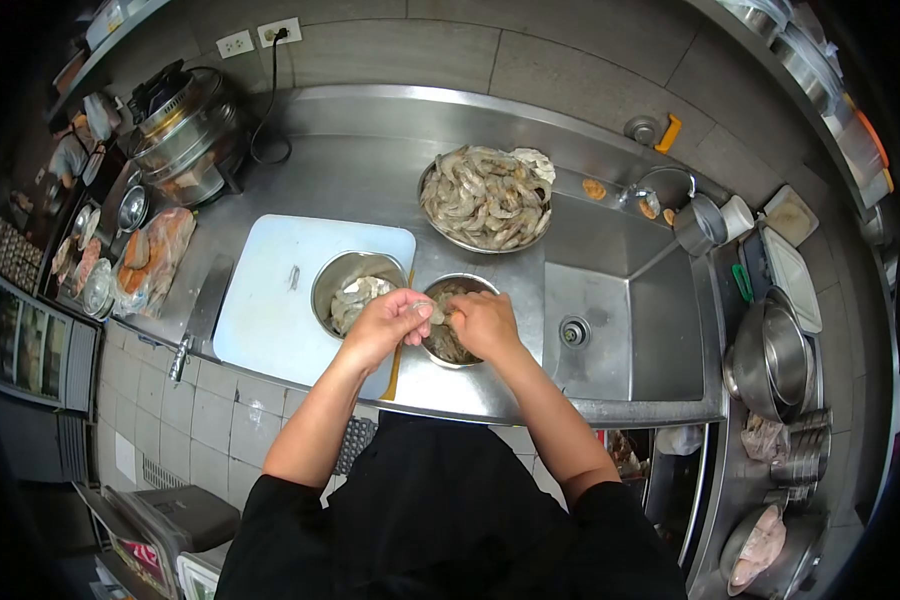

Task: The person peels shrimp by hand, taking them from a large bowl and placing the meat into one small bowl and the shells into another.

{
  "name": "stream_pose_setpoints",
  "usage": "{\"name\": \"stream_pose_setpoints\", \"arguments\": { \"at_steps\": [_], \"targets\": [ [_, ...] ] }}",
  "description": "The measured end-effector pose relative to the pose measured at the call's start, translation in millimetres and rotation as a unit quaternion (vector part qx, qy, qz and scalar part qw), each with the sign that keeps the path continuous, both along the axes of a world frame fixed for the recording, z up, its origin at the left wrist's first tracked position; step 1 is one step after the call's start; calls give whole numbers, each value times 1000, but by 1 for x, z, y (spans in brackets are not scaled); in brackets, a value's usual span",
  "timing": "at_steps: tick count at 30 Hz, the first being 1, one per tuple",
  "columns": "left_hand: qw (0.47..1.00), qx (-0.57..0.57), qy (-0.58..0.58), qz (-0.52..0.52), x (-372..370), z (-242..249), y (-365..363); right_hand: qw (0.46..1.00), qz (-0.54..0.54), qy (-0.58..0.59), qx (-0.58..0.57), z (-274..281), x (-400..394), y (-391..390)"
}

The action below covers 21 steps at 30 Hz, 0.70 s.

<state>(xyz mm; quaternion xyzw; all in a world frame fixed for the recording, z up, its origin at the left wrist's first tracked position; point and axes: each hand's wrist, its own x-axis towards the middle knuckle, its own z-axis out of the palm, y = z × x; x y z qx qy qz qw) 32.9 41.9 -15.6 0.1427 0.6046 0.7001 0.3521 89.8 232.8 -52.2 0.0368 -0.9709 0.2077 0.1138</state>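
Note:
My left hand (392,322) is closed in a pinch on a grey raw shrimp (436,309). My right hand (483,323) meets it from the other side, its fingers closed on the same shrimp. Both hands are above a small steel bowl (472,279) with shells and shrimp pieces inside, partly covered by my fingers. To the left, a steel bowl (317,290) of pale peeled shrimp (358,296) stands on a white cutting board (270,345). Behind, a large bowl is heaped with whole shrimp (487,198).
A sink basin (610,345) with a faucet (667,172) lies to the right. A cleaver-like blade (208,300) rests left of the board, near a bagged orange food (155,258). Steel bowls (770,355) are stacked at far right. An overhead shelf crosses the upper right.

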Motion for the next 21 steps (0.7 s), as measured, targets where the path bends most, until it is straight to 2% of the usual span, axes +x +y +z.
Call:
{"name": "stream_pose_setpoints", "arguments": {
  "at_steps": [2, 3, 5, 8, 11, 14, 21],
  "targets": [
    [1000, 4, 6, 4, -2, 3, -4, 996, -22, 67, -46, -7, -1, 4],
    [1000, 4, 5, 6, -3, 3, -5, 997, -20, 66, -47, 0, -2, 1],
    [1000, 22, 2, -8, -3, 2, -4, 985, 8, 145, -93, 14, -1, 1],
    [998, -14, 29, -46, -2, 4, -1, 978, 65, 131, -151, 34, 0, -13],
    [996, -53, 64, -35, 0, 8, 3, 981, 47, 91, -167, 36, 0, -17],
    [989, -88, 114, -32, 4, 11, 4, 978, 43, 113, -171, 28, 0, -19],
    [990, -67, 118, -25, 8, 11, 2, 963, 62, 146, -216, 28, 3, -18]
  ]
}}
